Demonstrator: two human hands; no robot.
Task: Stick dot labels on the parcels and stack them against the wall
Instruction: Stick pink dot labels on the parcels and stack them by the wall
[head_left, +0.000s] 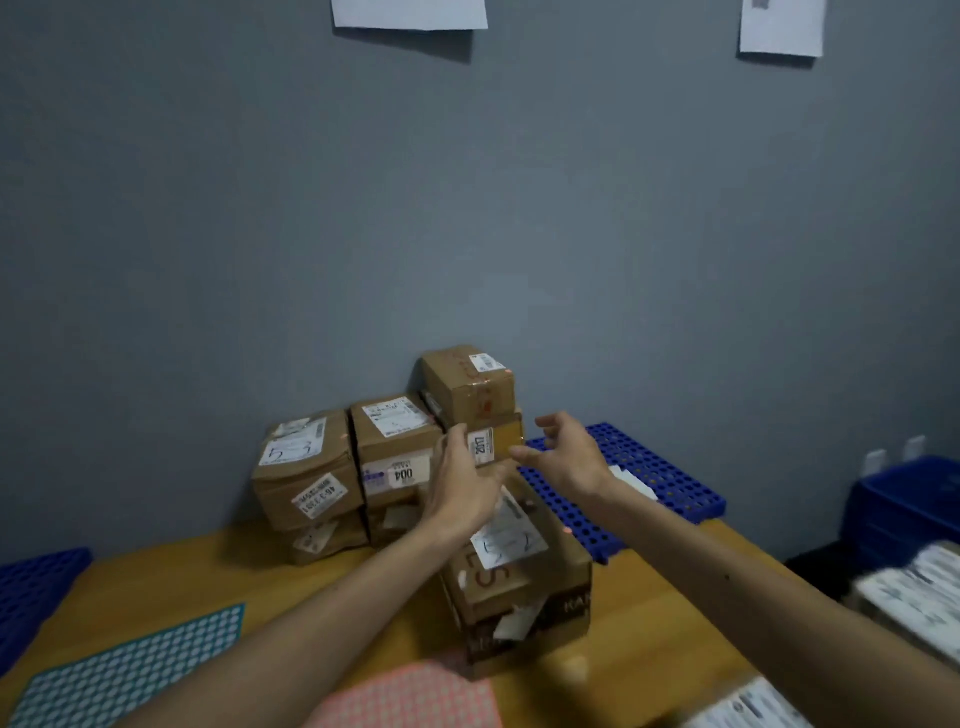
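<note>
Either side of the 2017-labelled parcel (497, 441), left hand (462, 480) and right hand (569, 460) hover, fingers (456, 441) loosely spread, gripping nothing; the left looks nearer.

2 wall papers (409, 13) partly beyond top edge, pink dot sheet (415, 696) beyond bottom, blurry parcels (914, 592) far right.

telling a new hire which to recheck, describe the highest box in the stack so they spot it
A stack of boxes stands against the grey wall at the back of the table. The top box is at its right end. It alone rises above the rest, with reddish tape down its front.
</note>
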